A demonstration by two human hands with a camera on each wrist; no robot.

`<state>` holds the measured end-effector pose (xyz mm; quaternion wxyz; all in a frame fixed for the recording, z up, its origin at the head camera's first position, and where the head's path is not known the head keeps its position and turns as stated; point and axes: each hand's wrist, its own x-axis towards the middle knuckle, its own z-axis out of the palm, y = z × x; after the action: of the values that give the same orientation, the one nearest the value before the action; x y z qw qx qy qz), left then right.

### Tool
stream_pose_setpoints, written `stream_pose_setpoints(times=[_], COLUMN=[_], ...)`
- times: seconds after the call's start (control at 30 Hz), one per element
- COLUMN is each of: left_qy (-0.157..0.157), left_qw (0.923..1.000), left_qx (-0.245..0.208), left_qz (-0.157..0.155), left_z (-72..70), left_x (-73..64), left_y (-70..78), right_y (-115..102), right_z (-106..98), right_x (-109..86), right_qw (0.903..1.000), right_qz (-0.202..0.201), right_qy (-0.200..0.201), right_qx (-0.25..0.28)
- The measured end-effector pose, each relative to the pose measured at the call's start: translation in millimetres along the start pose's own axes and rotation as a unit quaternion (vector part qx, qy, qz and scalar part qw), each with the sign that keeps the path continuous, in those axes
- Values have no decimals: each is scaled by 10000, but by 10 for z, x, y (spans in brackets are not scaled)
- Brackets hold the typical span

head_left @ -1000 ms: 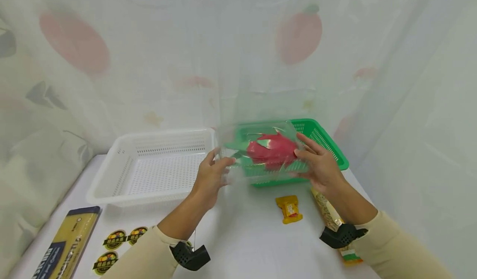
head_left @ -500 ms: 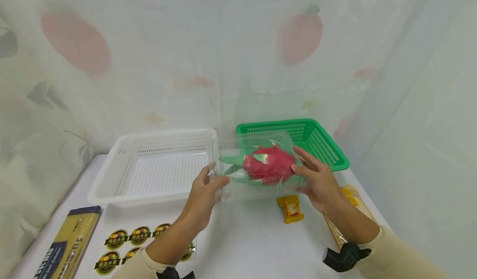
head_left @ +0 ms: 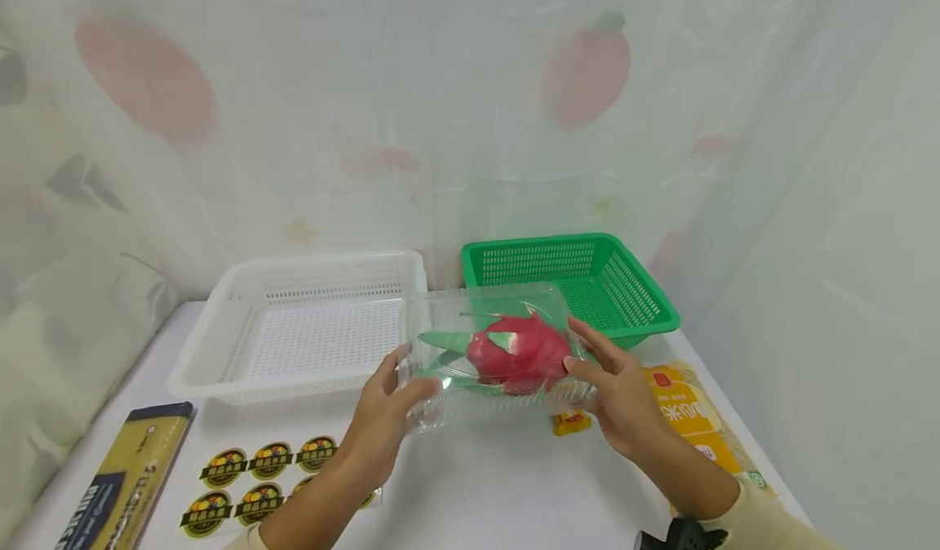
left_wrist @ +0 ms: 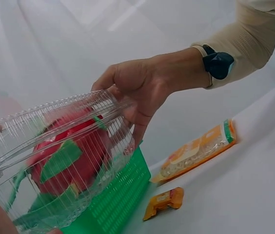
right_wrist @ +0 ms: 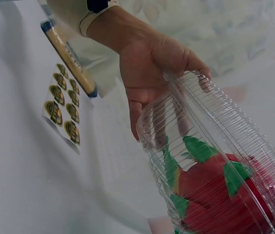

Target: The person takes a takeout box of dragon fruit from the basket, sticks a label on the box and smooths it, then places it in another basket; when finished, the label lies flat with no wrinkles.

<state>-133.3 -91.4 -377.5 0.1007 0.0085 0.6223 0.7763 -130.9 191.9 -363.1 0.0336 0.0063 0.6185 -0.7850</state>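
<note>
A clear plastic clamshell box (head_left: 441, 305), its lid down, is held up in front of the two baskets. Inside lies a red dragon fruit (head_left: 517, 354) with green leafy tips, which point left in the head view. My left hand (head_left: 382, 411) grips the box's left end, thumb on top and fingers beneath. At the opposite end my right hand (head_left: 620, 387) grips it the same way. In the left wrist view the right hand (left_wrist: 137, 87) wraps the ribbed end, and the right wrist view shows the left hand (right_wrist: 152, 68) on the other.
Behind the box stand a white basket (head_left: 194, 346) and a green basket (head_left: 646, 289). A sheet of round stickers (head_left: 259, 501) and a long yellow packet (head_left: 135, 468) lie at left. At right are a small yellow packet (head_left: 571, 423) and an orange bag of grains (head_left: 690, 411).
Both hands have brought the box with the dragon fruit down and nearer to the body, away from over the green basket. The box now overlaps the small yellow packet in the head view.
</note>
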Motion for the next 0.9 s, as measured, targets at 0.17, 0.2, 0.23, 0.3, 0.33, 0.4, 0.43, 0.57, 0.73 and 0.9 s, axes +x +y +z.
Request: stream_pose_setpoints(times=[0.17, 0.2, 0.23, 0.3, 0.33, 0.4, 0.43, 0.57, 0.73, 0.9], left_qy=[67, 72, 69, 83, 101, 127, 141, 112, 36, 2], left_qw=[9999, 9999, 9999, 9998, 9998, 9997, 9997, 9998, 9999, 9997], left_qx=[68, 70, 61, 57, 69, 71, 70, 53, -70, -160], left_qz=[-110, -127, -144, -172, -180, -187, -181, -146, -114, -171], left_z=[-36, -42, -48, -60, -66, -77, -81, -86, -86, -92], left_x=[-68, -80, -93, -118, -131, -157, -171, -228, -295, -358], left_y=[-67, -80, -94, -123, -138, -169, -184, -225, -266, -332], right_y=[116, 137, 159, 200, 219, 252, 266, 313, 364, 419], right_z=[9, 10, 12, 18, 22, 31, 34, 39, 34, 24], right_x=[-63, -73, -82, -102, -112, -137, -149, -208, -269, -342], right_qw=[10000, 10000, 10000, 9999, 9999, 9999, 9998, 9995, 9992, 9995], right_qz=[-69, -67, -61, -67, -80, -70, -96, -216, -312, -108], right_qy=[0, 12, 24, 49, 57, 91, 89, 84, 88, 132], right_qx=[12, 25, 45, 73, 95, 113, 135, 193, 248, 266])
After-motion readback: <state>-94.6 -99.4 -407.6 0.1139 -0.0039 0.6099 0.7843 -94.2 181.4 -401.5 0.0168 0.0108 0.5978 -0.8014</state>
